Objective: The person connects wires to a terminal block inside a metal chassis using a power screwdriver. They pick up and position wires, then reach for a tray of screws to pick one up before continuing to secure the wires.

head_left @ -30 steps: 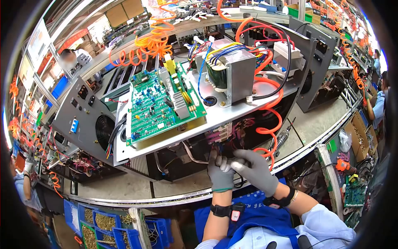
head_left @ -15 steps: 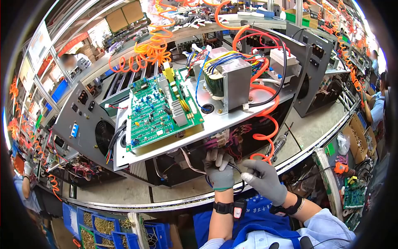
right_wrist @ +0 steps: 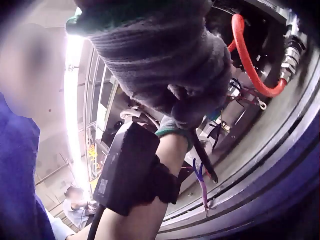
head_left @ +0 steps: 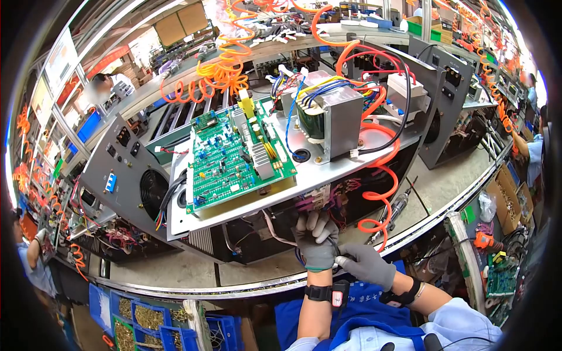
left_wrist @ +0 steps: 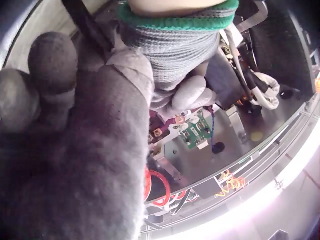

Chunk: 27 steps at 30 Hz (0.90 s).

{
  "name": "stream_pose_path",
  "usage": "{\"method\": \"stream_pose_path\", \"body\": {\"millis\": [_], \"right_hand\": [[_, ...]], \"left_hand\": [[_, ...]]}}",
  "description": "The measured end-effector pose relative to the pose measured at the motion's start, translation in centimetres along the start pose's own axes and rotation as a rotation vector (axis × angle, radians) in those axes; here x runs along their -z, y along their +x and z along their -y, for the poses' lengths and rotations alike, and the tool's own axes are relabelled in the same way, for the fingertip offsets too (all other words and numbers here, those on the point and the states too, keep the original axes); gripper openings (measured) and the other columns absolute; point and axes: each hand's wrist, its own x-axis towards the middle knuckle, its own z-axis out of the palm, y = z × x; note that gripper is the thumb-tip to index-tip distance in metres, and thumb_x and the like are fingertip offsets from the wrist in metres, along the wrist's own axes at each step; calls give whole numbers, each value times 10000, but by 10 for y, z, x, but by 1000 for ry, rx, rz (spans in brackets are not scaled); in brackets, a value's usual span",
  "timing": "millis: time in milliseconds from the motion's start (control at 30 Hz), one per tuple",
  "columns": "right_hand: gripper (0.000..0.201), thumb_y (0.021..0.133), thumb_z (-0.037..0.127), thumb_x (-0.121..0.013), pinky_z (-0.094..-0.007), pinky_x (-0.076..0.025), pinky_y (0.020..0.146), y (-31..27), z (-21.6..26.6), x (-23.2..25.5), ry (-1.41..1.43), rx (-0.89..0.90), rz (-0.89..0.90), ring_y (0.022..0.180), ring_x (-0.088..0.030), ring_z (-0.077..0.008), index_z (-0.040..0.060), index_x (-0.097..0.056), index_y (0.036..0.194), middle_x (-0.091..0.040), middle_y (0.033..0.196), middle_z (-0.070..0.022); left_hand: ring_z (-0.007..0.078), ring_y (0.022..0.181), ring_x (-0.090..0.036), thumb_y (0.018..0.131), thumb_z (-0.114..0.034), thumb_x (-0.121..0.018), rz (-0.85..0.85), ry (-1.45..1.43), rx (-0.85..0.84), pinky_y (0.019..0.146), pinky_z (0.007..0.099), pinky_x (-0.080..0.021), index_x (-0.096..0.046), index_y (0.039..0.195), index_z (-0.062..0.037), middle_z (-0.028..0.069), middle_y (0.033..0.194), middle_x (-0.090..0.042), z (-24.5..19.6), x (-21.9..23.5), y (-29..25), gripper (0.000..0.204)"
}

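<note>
My gloved left hand [head_left: 317, 245] is low in front of the chassis, its fingers curled at a black cable [right_wrist: 204, 156]. Right beside it, my gloved right hand [head_left: 369, 267] pinches this cable between thumb and fingers. In the right wrist view the cable sticks out below the right hand, its end bare of any plug. The left wrist view shows the cable [left_wrist: 89, 24] running up from the right hand's fingertips, while the left hand's curled fingers [left_wrist: 190, 94] appear beyond. Purple wires [head_left: 313, 199] hang just above the left hand.
Over the hands juts a metal plate [head_left: 319, 175] bearing a green circuit board [head_left: 234, 161] and a transformer [head_left: 336, 114]. An orange coiled air hose [head_left: 374, 196] hangs at the right, near a power screwdriver [head_left: 399, 205]. Blue bins [head_left: 170, 319] of small parts stand front left.
The right hand has moved left and closed up against the left hand at the cable. Between them, the visible loop of cable has shortened. The head view has shifted slightly.
</note>
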Motion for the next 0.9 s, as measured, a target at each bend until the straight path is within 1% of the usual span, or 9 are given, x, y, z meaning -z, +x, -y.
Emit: {"method": "stream_pose_path", "body": {"millis": [133,200,267,433,533,600,633,733,900], "right_hand": [[211,871,172,-620,-378,-453,587,-1,-8,-10,-25,121,-163,633,-589,-293,22,-624,1019,-618,755,-150],[189,862,153,-624,-390,-454,581,-1,-12,-10,-82,158,-222,634,-594,-305,26,-627,1002,-616,763,-158],[179,839,126,-633,-418,-456,583,0,-20,-11,-211,347,-331,665,-603,-340,42,-628,996,-607,766,-167],[176,828,111,-630,-443,-456,587,2,-21,-8,-282,404,-378,684,-594,-363,67,-618,999,-592,748,-161],[165,831,116,-626,-444,-457,586,4,-26,-8,-291,426,-391,678,-590,-359,74,-610,989,-584,737,-153],[153,834,121,-625,-444,-460,587,6,-30,-11,-289,421,-371,678,-591,-358,75,-607,979,-583,735,-150],[144,839,133,-621,-445,-461,584,7,-31,-12,-293,430,-388,675,-593,-357,75,-606,970,-585,738,-148],[125,834,140,-625,-452,-455,584,9,-34,-12,-287,393,-387,678,-591,-362,62,-610,930,-585,736,-150],[126,836,158,-629,-459,-447,590,17,-36,-9,-308,287,-365,691,-592,-363,53,-620,905,-584,740,-155]], "left_hand": [[83,585,-386,920,-128,-539,-67,39,-23,502,216,-398,-491,789,-70,-28,691,-409,3,-3,-5,151],[91,638,-419,926,-123,-535,-218,-5,-115,598,251,-427,-525,856,-57,-25,724,-447,10,-7,-9,97],[95,662,-436,927,-122,-539,-213,-17,-131,635,264,-429,-534,890,-55,-25,741,-463,12,-3,-11,76],[109,706,-476,936,-103,-536,-212,14,-174,669,285,-442,-556,949,-48,-12,811,-531,19,-4,-18,59],[114,716,-485,948,-80,-520,-337,147,-289,681,287,-453,-594,1033,-58,10,890,-578,31,-19,-24,115],[100,697,-469,954,-66,-527,-374,315,-290,589,227,-440,-585,1224,-167,25,914,-567,29,-21,-28,294],[82,687,-462,958,-48,-489,-262,296,-217,500,170,-405,-573,1233,-155,47,917,-568,20,-12,-29,307],[78,651,-451,952,-20,-452,-143,294,-156,433,151,-374,-576,1212,-129,73,899,-575,7,3,-22,308],[88,564,-412,945,-101,-395,-159,198,-181,373,170,-347,-605,1065,-45,64,811,-539,1,12,-9,247]]}}
